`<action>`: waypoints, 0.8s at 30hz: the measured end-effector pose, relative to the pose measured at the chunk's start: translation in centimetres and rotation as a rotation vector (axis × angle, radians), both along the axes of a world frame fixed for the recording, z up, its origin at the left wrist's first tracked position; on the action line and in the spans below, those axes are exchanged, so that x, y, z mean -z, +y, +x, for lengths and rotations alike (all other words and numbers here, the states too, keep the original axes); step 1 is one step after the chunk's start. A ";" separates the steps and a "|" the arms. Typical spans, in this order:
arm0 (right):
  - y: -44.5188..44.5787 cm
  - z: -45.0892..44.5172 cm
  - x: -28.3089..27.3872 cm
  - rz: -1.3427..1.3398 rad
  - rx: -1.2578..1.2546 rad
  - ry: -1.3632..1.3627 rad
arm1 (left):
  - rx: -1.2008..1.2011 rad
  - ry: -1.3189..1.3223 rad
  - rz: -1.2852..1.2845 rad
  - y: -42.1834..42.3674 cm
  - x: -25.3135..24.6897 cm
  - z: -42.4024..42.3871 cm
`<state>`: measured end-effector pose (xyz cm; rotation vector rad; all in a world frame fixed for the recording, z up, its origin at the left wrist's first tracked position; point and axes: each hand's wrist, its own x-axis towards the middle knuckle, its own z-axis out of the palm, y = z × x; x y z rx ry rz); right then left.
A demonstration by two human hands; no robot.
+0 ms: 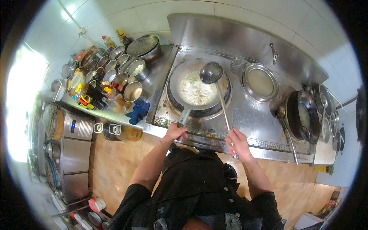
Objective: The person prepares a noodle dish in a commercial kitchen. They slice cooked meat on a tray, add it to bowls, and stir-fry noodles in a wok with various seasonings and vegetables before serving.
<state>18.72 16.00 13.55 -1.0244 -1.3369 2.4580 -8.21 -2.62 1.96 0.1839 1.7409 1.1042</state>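
Observation:
A long-handled metal wok (175, 86) sits over the round burner ring (198, 114) of a steel range. Pale, bubbling liquid with small light and greenish bits (198, 90) covers its bottom. My left hand (176, 132) grips the end of the wok's handle, on the side towards me. In my right hand (238, 143) is the handle of a large steel ladle (211, 72). The ladle's dark bowl is over the wok's right part; whether it touches the liquid I cannot tell.
Left of the range, a steel counter carries several seasoning pots (133, 91), sauce bottles (89, 96), a strainer (143, 46) and a dark blue cloth (138, 113). To the right are a round pot of cloudy liquid (261, 82), another ladle (290, 146) and stacked woks (312, 115). A tap (274, 53) juts from the backsplash.

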 end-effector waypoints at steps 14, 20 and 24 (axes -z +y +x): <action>-0.3 -3.5 5.3 -0.465 -0.058 0.098 | 0.001 -0.003 0.034 0.0 0.4 0.0; 0.1 -3.3 5.6 -0.484 -0.061 0.085 | 0.005 -0.002 0.010 0.1 0.1 0.1; 0.1 -3.6 5.5 -0.469 -0.059 0.071 | 0.002 -0.011 0.012 0.0 0.2 0.0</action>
